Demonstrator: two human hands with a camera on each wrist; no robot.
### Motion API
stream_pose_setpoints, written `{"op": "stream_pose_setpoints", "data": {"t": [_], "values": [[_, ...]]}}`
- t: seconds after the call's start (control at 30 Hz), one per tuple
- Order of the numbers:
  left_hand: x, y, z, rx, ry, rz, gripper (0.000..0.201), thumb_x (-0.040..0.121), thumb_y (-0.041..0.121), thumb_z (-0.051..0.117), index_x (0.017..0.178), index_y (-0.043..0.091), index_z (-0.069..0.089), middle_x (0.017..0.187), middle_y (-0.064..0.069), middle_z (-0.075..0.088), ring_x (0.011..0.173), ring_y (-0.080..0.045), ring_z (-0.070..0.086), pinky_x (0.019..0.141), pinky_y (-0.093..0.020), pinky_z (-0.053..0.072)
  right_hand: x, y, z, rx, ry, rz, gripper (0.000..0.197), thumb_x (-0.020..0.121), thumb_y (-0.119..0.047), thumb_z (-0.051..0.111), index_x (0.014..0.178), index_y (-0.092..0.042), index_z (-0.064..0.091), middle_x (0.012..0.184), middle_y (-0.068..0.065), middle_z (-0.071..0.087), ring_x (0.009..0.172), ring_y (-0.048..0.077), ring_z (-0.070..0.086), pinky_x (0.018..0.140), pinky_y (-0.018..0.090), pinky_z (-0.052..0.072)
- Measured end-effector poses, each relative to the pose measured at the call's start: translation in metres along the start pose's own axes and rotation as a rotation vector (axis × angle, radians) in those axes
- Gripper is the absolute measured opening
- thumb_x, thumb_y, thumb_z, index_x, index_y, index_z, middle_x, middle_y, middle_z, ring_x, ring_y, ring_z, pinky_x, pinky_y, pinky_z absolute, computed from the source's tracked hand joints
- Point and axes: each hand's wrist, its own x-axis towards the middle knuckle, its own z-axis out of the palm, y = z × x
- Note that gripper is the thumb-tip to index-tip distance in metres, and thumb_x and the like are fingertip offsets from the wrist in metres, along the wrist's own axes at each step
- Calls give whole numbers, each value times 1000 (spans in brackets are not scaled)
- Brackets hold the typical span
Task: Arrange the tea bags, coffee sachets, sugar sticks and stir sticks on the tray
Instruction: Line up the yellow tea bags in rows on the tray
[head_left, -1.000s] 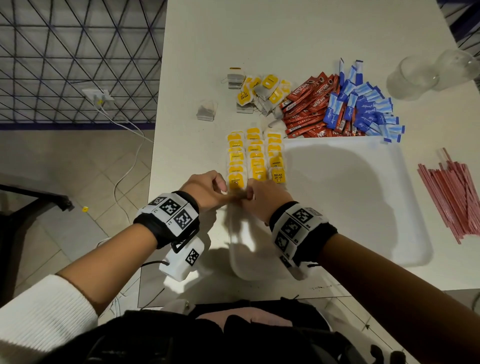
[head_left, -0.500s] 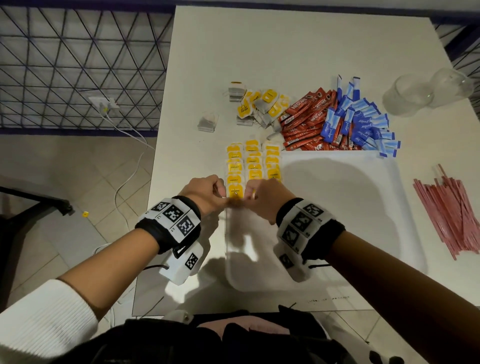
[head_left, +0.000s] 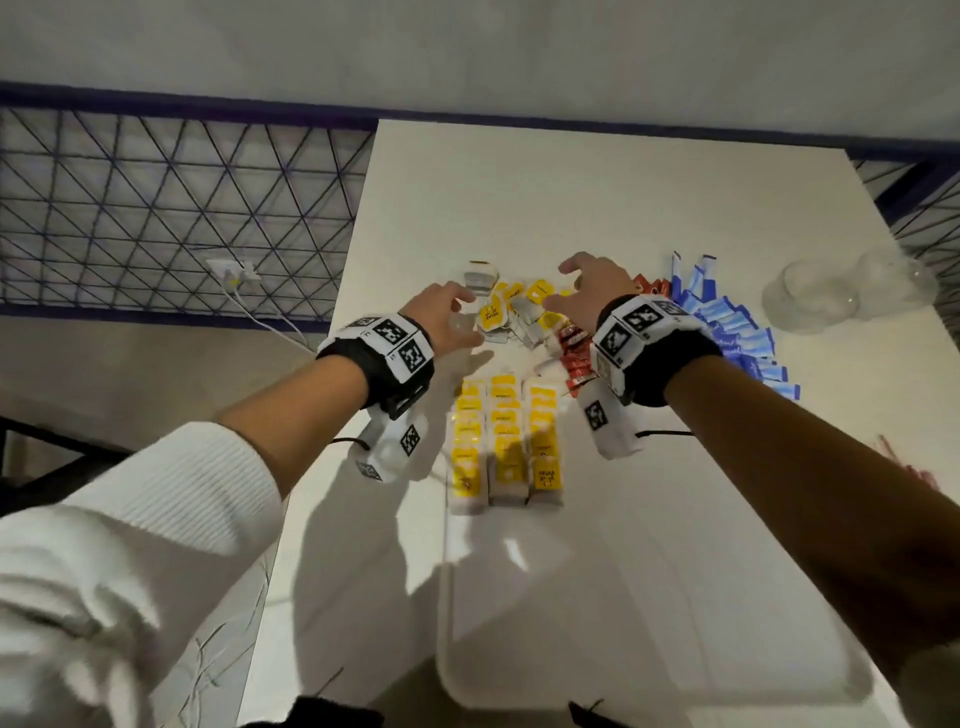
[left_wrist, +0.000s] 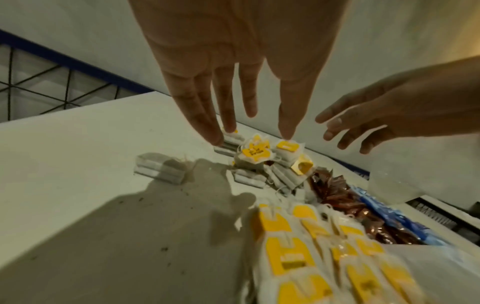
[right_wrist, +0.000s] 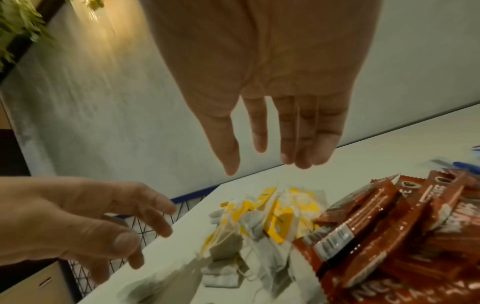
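Along the left edge of the white bench, bare surface lay beside the goods, with a wire-mesh railing and floor beyond the drop. Left hand: fingers straight and spread, grasping nothing, poised above the loose pile of tea bags; in the left wrist view its fingertips sat just over the yellow tags, contact not clear. One lone tea bag lay apart to the left of the pile, on open bench. Arranged tea bags: three neat overlapping rows with yellow tags, at the far left corner of the white tray; the rest of the tray to the right and toward the person was bare. Right hand: fingers extended and relaxed, released, hovering over the right side of the loose pile. Red coffee sachets: heaped just beside the pile, partly under the right wrist in the head view. Blue sugar sticks: fanned to the right of the sachets, beyond the tray's far edge. Two clear plastic cups: near the bench's right edge. Red stir sticks: barely seen behind the right forearm.
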Motion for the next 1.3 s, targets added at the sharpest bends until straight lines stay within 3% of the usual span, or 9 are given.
{"op": "stream_pose_setpoints", "data": {"t": [0.3, 0.43, 0.6, 0.73, 0.83, 0.97, 1.13, 1.2, 1.3], "values": [[32, 6, 1, 62, -68, -26, 58, 81, 26, 70, 132, 14, 43, 131, -12, 46, 118, -24, 47, 94, -28, 35, 33, -2, 29, -31, -105, 113, 69, 85, -46, 59, 137, -9, 35, 144, 16, 26, 124, 36, 42, 97, 40, 39], [31, 0, -1, 11, -61, -26, 42, 85, 23, 65, 123, 13, 51, 116, -6, 53, 105, -25, 53, 77, -23, 37, 37, -4, 31, -44, -120, 123, 55, 86, -35, 62, 131, -9, 44, 141, 17, 35, 124, 35, 42, 97, 38, 38], [24, -6, -1, -44, -44, -7, 29, 87, 19, 63, 115, 12, 58, 103, 3, 51, 87, -14, 47, 71, -18, 34, 42, -9, 29, -84, -87, -96, 22, 86, -7, 56, 106, -6, 62, 112, 10, 61, 99, 22, 57, 66, 20, 38], [20, -5, -2, -48, -47, 22, 35, 87, 17, 63, 120, 10, 55, 114, -5, 52, 93, -21, 51, 64, -20, 38, 37, -4, 28, -12, -110, -123, 17, 84, -3, 58, 100, -8, 62, 69, -5, 43, 47, 7, 49, 44, 9, 38], [22, 0, -3, 43, -59, 85, 50, 87, 15, 63, 133, 10, 44, 137, -11, 40, 120, -25, 46, 85, -23, 36, 31, 2, 28, 59, -99, -56, 19, 83, -3, 59, 102, -6, 58, 86, 3, 49, 67, 16, 52, 52, 16, 44], [32, 11, 1, 212, -158, 168, 56, 88, 15, 61, 139, 10, 39, 143, -11, 39, 127, -27, 42, 97, -28, 34, 22, 0, 30, -2, -240, -17, 52, 82, -15, 63, 129, -12, 42, 116, 11, 51, 95, 31, 58, 75, 38, 51], [54, 7, 17, 362, -226, 156, 59, 84, 22, 66, 137, 14, 42, 139, -12, 40, 127, -28, 41, 104, -33, 35, 16, -6, 39, -186, -291, -48, 74, 83, -33, 63, 145, -23, 22, 153, 10, 13, 133, 32, 36, 102, 43, 41], [60, 5, 20, 401, -213, 138, 57, 82, 26, 69, 133, 14, 46, 137, -11, 36, 122, -29, 44, 102, -34, 37, 18, -10, 42, -309, -283, -72, 65, 88, -33, 58, 143, -17, 27, 151, 13, 16, 135, 31, 31, 107, 39, 35], [66, 4, 23, 454, -231, 153, 46, 80, 24, 71, 120, 10, 53, 129, -12, 38, 109, -31, 51, 93, -32, 42, 23, -14, 47, -336, -283, -71, 49, 91, -20, 55, 136, -12, 38, 141, 19, 31, 119, 34, 48, 93, 35, 42]]}}
